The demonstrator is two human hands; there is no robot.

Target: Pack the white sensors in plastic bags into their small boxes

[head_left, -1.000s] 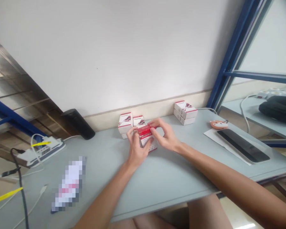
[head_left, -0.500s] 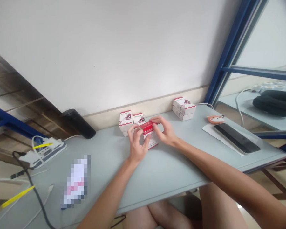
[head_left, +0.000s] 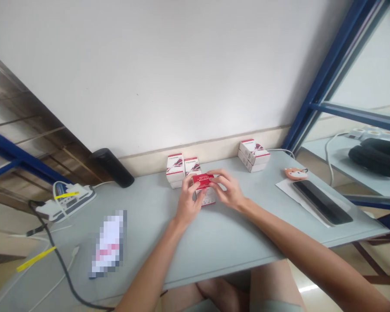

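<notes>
A small red-and-white carton (head_left: 209, 197) is between my hands at the middle of the desk. Its red end, with pale lettering that looks like "DETECTOR", faces up, and its white side shows below. My left hand (head_left: 187, 203) grips the left part, thumb on the red panel. On the right, the fingers of my right hand (head_left: 229, 190) are closed on the red panel's edge. Just behind stand two similar white cartons, a left carton (head_left: 175, 171) and a right carton (head_left: 192, 165). My fingers hide part of the held carton.
Two stacked cartons (head_left: 254, 155) stand by the wall. To the right are an orange-and-white trinket (head_left: 295, 173) and a dark phone (head_left: 321, 202) on paper. On the left are a black cylinder (head_left: 113, 168), a power strip (head_left: 73, 203), cables and a blurred-out item (head_left: 109, 245).
The red end of the carton has tipped to face up more, showing more lettering. My fingers have shifted slightly around it. The whole view has moved a little.
</notes>
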